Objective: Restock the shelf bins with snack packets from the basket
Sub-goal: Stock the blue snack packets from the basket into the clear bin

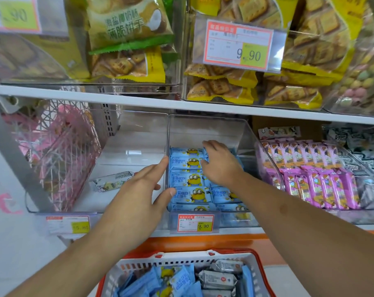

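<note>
Both hands reach into the clear middle bin [243, 133] on the lower shelf. Right hand [219, 166] lies palm-down with fingers spread, pressing on the rear blue snack packets [187, 179] stacked in rows there; whether it holds one I cannot tell. Left hand [139, 196] is opened wide, fingers straight, its fingertips at the bin's left wall and thumb touching a front packet. Behind the packets the bin has open room. Left of it, a neighbouring bin [130, 151] holds one grey packet [113, 181]. Below, the red-rimmed basket [181, 257] carries blue and grey packets.
</note>
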`<state>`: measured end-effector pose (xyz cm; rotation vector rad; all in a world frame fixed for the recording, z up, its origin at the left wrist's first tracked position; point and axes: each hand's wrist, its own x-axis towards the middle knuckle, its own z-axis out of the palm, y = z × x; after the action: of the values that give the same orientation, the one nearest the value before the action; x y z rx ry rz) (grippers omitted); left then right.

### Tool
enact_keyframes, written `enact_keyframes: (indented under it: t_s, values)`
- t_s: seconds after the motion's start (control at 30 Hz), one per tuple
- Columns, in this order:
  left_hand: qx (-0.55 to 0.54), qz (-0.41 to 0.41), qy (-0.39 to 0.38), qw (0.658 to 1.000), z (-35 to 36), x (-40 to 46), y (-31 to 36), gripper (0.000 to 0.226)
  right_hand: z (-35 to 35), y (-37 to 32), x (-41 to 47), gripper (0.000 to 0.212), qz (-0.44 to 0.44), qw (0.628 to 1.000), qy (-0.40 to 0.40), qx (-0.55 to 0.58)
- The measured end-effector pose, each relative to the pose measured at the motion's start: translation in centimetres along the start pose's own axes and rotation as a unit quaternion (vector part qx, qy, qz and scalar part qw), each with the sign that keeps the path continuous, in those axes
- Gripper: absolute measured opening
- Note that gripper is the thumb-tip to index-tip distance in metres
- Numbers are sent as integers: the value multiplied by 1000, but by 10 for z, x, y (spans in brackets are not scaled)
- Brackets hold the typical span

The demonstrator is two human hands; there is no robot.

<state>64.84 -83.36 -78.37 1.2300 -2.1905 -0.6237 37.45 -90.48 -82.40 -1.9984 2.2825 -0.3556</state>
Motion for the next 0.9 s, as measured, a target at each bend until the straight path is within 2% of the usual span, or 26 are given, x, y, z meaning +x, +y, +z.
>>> enact_keyframes:
  t_s: [0.1, 0.43, 0.7, 0.9]
  values:
    - [2, -6, 1, 1000, 0, 0, 0, 70, 4, 15, 3, 65, 18, 996, -76, -36]
    - [-2, 4, 9, 1000, 4, 1, -2, 70, 9, 18, 10, 66, 24, 993, -101, -57]
    - [2, 3, 3, 1000, 3, 1, -4, 69, -3, 20, -4, 62, 5, 997, -75, -26]
    - [7, 0, -24, 1000, -7, -6, 2, 65, -38, 5, -54, 58, -3, 998, -41, 49]
